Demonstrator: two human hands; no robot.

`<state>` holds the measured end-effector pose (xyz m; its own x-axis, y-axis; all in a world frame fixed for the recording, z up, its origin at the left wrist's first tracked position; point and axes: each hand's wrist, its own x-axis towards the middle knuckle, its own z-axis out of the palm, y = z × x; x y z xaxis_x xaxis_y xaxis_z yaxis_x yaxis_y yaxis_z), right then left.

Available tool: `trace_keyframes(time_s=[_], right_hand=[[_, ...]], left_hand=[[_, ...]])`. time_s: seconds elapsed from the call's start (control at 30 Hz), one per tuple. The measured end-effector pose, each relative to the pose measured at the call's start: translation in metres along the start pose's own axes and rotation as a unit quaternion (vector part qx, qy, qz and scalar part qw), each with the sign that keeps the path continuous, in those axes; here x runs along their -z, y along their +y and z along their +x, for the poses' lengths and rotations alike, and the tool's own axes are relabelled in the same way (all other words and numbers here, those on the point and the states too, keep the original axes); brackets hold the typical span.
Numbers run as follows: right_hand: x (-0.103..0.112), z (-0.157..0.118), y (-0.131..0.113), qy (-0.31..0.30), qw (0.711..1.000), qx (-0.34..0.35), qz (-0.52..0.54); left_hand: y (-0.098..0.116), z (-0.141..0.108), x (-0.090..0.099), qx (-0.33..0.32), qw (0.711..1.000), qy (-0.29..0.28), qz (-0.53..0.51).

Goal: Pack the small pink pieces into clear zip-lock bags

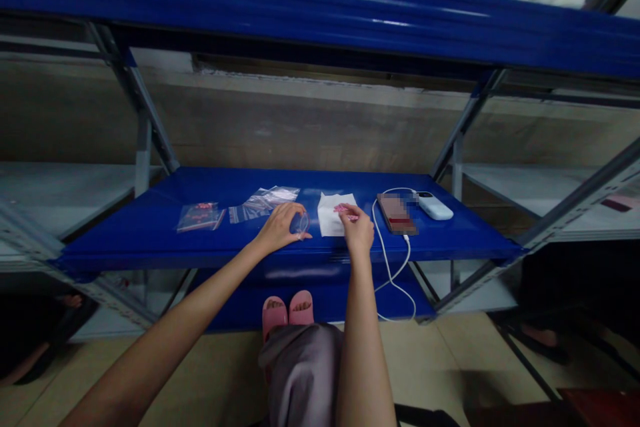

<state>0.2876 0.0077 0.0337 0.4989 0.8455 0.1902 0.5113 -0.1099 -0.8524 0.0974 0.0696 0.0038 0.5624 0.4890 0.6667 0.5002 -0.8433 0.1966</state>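
Observation:
My left hand (278,232) is curled round a small clear, round plastic piece (303,224), thumb at the near side, just above the blue shelf (250,240). In a pinch of thumb and fingers, my right hand (359,235) holds a small pink-and-white patterned piece (345,208); its exact kind cannot be made out. Beneath that hand lies a creased sheet of white paper (328,219). Left of my left hand are clear plastic bags (265,203), and further left a clear zip bag (195,219) with small red-pink bits.
On the right lie a phone (397,215) and a white power bank (434,206), joined by a white cable (389,268) looping over the shelf's front edge. Blue upper shelf beam (320,13) spans above; slanted metal posts (453,130) flank both sides. Other people's feet show at both lower sides.

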Motion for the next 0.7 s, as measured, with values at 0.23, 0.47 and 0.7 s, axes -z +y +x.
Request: trace_keyframes(time_s=[0.23,0.47,0.7], right_hand=[[0.014,-0.002,0.018,0.070,0.953,-0.025,-0.295],[0.000,0.008,0.025,0.099,0.940,-0.016,-0.326],[-0.003,0.011,0.027,0.108,0.940,0.006,-0.325]], left_hand=[[-0.001,0.001,0.000,0.016,0.999,-0.028,0.000],[0.001,0.002,0.000,0.032,0.999,-0.039,0.007],[0.001,0.001,0.000,0.031,0.998,-0.047,0.020]])
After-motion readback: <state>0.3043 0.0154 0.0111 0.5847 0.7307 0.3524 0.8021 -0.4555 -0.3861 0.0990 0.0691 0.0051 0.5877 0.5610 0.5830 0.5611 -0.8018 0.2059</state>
